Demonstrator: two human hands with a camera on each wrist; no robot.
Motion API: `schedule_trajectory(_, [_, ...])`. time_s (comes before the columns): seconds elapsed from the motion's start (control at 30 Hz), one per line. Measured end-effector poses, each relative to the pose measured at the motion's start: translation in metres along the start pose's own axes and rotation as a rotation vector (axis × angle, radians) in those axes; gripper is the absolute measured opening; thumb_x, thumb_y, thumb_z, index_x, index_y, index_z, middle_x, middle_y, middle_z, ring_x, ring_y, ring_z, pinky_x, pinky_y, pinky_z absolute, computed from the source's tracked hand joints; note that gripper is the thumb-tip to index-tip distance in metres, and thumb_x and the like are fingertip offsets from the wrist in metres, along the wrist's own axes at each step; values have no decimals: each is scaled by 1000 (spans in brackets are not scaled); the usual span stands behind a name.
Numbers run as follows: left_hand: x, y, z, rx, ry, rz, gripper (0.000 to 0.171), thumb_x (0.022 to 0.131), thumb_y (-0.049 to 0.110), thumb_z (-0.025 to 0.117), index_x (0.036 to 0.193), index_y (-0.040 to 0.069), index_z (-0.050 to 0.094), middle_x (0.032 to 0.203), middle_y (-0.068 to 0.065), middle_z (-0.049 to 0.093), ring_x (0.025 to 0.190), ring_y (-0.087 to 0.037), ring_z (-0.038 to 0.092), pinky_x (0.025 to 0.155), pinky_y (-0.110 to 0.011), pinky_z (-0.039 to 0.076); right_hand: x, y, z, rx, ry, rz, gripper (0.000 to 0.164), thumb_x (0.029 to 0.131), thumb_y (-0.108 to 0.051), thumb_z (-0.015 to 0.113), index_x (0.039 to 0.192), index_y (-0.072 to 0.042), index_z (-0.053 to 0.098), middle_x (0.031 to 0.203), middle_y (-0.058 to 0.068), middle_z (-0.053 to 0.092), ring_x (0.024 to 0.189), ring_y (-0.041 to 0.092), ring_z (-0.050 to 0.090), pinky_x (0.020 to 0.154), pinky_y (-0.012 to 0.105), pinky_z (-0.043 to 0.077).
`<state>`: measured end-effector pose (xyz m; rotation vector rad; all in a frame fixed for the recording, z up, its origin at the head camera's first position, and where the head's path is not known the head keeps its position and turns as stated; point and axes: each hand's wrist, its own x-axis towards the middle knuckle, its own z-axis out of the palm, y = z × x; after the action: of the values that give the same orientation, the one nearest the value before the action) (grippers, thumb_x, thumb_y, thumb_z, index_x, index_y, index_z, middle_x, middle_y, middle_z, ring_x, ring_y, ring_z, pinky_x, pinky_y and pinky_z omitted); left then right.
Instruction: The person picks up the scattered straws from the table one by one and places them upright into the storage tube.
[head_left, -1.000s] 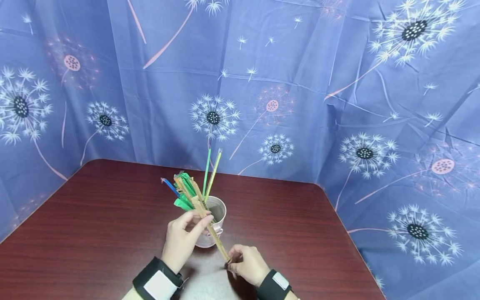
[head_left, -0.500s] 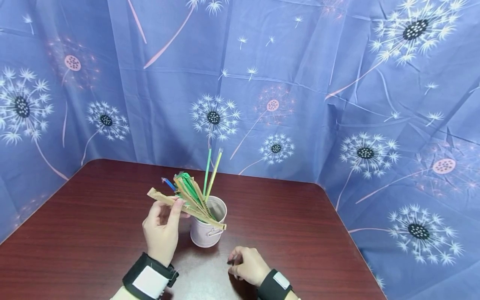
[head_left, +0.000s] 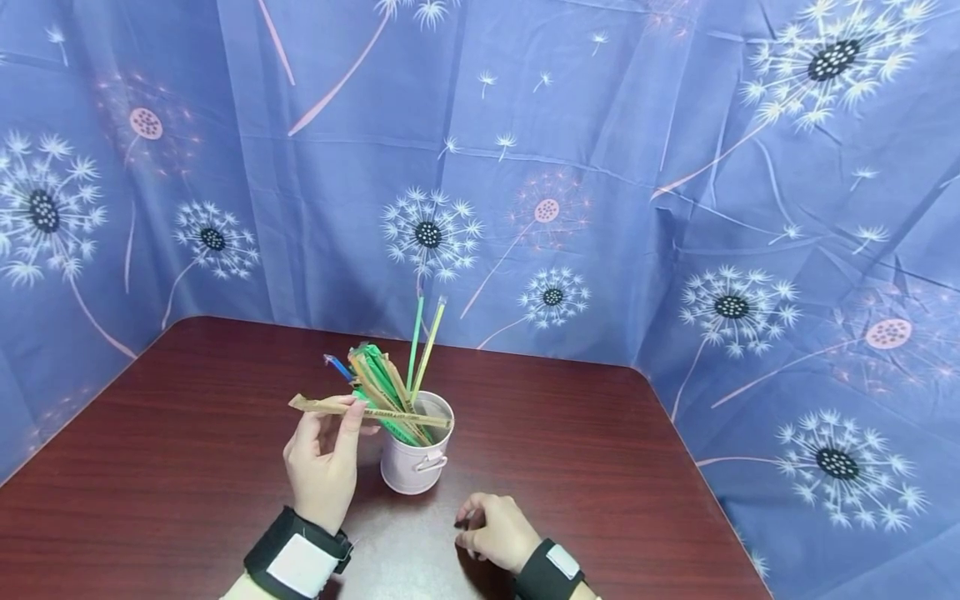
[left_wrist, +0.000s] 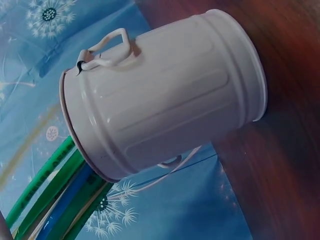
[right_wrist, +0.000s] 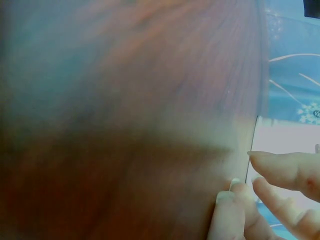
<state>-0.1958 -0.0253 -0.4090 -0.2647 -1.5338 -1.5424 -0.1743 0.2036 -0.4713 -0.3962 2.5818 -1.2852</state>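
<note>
My left hand (head_left: pixel 326 467) pinches a tan paper-wrapped straw (head_left: pixel 397 415) between thumb and fingers. The straw lies nearly level, its right end over the mouth of a small pale metal bucket (head_left: pixel 411 468). In the bucket stand several other straws in tan and green wrappers (head_left: pixel 375 379), plus a blue one (head_left: pixel 339 367) leaning left. A yellow straw (head_left: pixel 429 346) and a light green straw (head_left: pixel 414 342) rise tall at the back. My right hand (head_left: pixel 497 529) rests near the table's front, fingers loosely curled and holding nothing; its fingers (right_wrist: pixel 285 167) show in the right wrist view.
The bucket stands on a dark red wood-grain table (head_left: pixel 570 442), with a wire handle (head_left: pixel 431 462) on its near side. Blue dandelion-print cloth (head_left: pixel 480 108) hangs behind and along both sides of the table.
My left hand has moved left with the tan straw, which has swung from steeply slanted to nearly level. My right hand was at the straw's lower end and has let go, staying in place.
</note>
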Motion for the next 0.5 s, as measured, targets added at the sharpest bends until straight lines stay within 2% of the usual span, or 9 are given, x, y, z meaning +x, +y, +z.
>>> schedule_trajectory(0.07, [0, -2, 0, 1, 5, 29, 13, 88, -12, 65, 101, -12, 63, 98, 18, 68, 68, 2, 68, 63, -13, 57, 0, 0, 0, -3, 1, 6, 17, 77, 1, 72, 92, -2, 65, 57, -7, 57, 47, 4, 52, 42, 15, 42])
schedule_trajectory(0.13, [0, -4, 1, -1, -5, 73, 14, 85, -15, 66, 98, -10, 65, 95, 8, 71, 69, 3, 68, 63, -12, 57, 1, 1, 0, -4, 3, 8, 16, 77, 1, 72, 92, -2, 65, 57, -7, 57, 47, 4, 52, 41, 15, 42])
schedule_trajectory(0.27, [-1, -8, 1, 65, -82, 197, 20, 77, -15, 74, 90, 0, 71, 92, -9, 74, 80, 1, 69, 71, -10, 56, 0, 1, 0, 4, 5, 6, 16, 77, 1, 72, 91, -2, 65, 57, -7, 57, 47, 5, 52, 41, 15, 43])
schedule_trajectory(0.4, [-4, -15, 3, 144, -197, 288, 23, 72, -8, 80, 88, 8, 75, 91, -8, 76, 88, -9, 71, 83, -9, 53, 0, 0, 0, 23, 3, 2, 16, 78, 0, 72, 92, -1, 65, 58, -6, 58, 48, 6, 53, 42, 15, 44])
schedule_trajectory(0.5, [-9, -20, 5, 193, -267, 287, 21, 73, -2, 82, 90, 10, 76, 89, -4, 77, 85, -13, 72, 79, -8, 52, 1, -1, 0, 34, 0, 1, 15, 79, -1, 72, 92, -2, 65, 59, -5, 59, 48, 6, 54, 43, 15, 44])
